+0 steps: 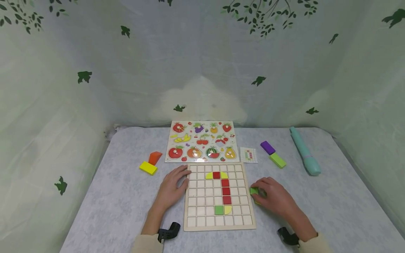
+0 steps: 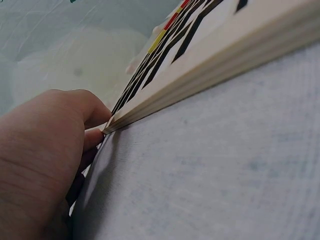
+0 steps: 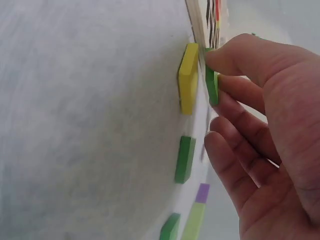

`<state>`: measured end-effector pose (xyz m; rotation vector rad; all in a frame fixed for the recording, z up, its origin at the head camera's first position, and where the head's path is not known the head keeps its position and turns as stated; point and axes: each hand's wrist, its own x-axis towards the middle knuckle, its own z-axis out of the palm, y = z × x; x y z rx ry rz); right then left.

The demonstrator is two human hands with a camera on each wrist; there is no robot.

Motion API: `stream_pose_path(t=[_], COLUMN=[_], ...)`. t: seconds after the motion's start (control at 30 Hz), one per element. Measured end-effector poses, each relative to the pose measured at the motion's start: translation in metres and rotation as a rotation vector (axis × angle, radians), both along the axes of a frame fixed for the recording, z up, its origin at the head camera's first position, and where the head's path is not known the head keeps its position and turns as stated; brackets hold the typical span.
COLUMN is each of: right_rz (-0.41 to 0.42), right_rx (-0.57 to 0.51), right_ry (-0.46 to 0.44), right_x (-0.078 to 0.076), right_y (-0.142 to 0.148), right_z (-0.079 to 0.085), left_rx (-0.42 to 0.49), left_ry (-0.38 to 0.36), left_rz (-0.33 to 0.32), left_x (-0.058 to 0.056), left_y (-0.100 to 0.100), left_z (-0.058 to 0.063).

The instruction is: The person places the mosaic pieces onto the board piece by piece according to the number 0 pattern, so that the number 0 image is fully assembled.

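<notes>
A wooden grid board [image 1: 200, 201] lies flat, with red tiles [image 1: 226, 191], a green tile [image 1: 219, 210] and yellow curved tiles [image 1: 227, 209] in some of its cells. Against the board's upper left edge rests my left hand [image 1: 171, 188], its fingertips touching the rim. My right hand [image 1: 274, 196], beside the board's right edge, pinches a green square tile [image 3: 212, 82] between thumb and fingers. Below that hand, in the right wrist view, a yellow tile [image 3: 188, 77] and a green tile [image 3: 185, 159] are on the table, largely hidden in the head view.
Behind the board lies a fruit puzzle [image 1: 202, 144], with a small pattern card [image 1: 248, 155] at its right. Purple [image 1: 267, 147] and light green blocks [image 1: 277, 160] lie farther right, near a teal tube-shaped object [image 1: 305, 151]. Orange [image 1: 154, 158] and yellow blocks [image 1: 148, 168] lie at left.
</notes>
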<state>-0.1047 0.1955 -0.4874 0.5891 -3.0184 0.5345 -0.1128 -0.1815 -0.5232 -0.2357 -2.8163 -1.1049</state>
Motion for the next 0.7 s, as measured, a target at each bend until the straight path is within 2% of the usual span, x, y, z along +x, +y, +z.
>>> stream_pose_path(t=[0.2, 0.3, 0.57, 0.7], right_rz=[-0.031, -0.062, -0.077, -0.079], right_rx=[-0.010, -0.019, -0.027, -0.028], right_ry=[-0.041, -0.104, -0.262, -0.270], right_x=[0.002, 0.005, 0.012, 0.014], right_y=[0.005, 0.009, 0.018, 0.019], right_z=[0.000, 0.002, 0.007, 0.007], left_rx=[-0.002, -0.001, -0.003, 0.001], left_ry=[-0.006, -0.004, 0.014, 0.023], left_rz=[0.006, 0.004, 0.003, 0.000], left_x=[0.000, 0.000, -0.001, -0.002], left_y=[0.000, 0.001, 0.001, 0.001], left_z=[-0.001, 0.000, -0.003, -0.003])
